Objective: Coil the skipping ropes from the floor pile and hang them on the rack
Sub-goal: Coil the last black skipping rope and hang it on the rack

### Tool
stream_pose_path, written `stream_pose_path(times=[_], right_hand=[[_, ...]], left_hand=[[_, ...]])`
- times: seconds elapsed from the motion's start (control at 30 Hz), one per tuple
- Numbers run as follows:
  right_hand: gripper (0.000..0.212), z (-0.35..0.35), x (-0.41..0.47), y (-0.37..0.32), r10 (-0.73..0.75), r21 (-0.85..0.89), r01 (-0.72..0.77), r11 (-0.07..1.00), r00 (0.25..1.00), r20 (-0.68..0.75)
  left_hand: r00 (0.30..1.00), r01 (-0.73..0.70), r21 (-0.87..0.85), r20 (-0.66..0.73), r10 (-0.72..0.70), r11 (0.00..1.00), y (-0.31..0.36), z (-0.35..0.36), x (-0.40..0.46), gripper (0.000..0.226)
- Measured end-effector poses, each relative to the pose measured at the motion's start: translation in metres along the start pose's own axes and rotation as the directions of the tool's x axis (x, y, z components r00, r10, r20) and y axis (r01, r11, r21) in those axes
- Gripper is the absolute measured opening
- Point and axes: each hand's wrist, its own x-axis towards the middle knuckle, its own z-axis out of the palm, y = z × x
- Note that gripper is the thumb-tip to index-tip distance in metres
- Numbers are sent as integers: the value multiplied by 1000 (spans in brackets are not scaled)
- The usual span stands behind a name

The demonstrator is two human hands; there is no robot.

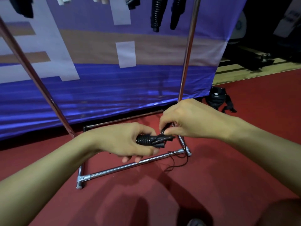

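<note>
The left hand (123, 141) curls its fingers (146, 151) round the ribbed black handles (144, 139) of a skipping rope (156, 139). The right hand (187, 119) pinches its thin black cord just beside them. The bundle sits above the rack (130, 165) base and red floor (228, 160), with loose cord trailing below.

My left hand (128, 141) grips the black rope handles (150, 140) above the rack (130, 165) base, while my right hand (187, 119) pinches the cord (164, 130) at their tips. A thin strand (177, 160) trails onto the red floor (244, 144). Coiled ropes (157, 13) hang before the blue banner (114, 88).
</note>
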Motion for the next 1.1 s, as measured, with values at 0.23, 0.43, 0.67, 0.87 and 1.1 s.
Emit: stream_pose_path(times=[0.23, 0.43, 0.67, 0.87, 1.1], right_hand=[[11, 2, 1, -1, -23, 220, -35, 975, 967, 254], [13, 6, 10, -14, -93, -100, 111, 989, 982, 165], [19, 1, 13, -17, 100, -206, -107, 973, 994, -44], [11, 13, 4, -18, 368, 361, -382, 851, 923, 110], [21, 12, -2, -23, 203, 411, -211, 887, 977, 65]], left_hand=[[999, 1, 129, 52, -8, 992, -2, 6, 8, 10], [997, 25, 195, 62, -38, 980, -2, 10, 16, 9], [970, 59, -57, -234, -71, 997, -12, 11, 22, 19], [928, -34, -353, -360, -102, 935, -26, -2, 17, 33], [944, -53, -667, -277, -181, 743, -18, -10, 17, 62]])
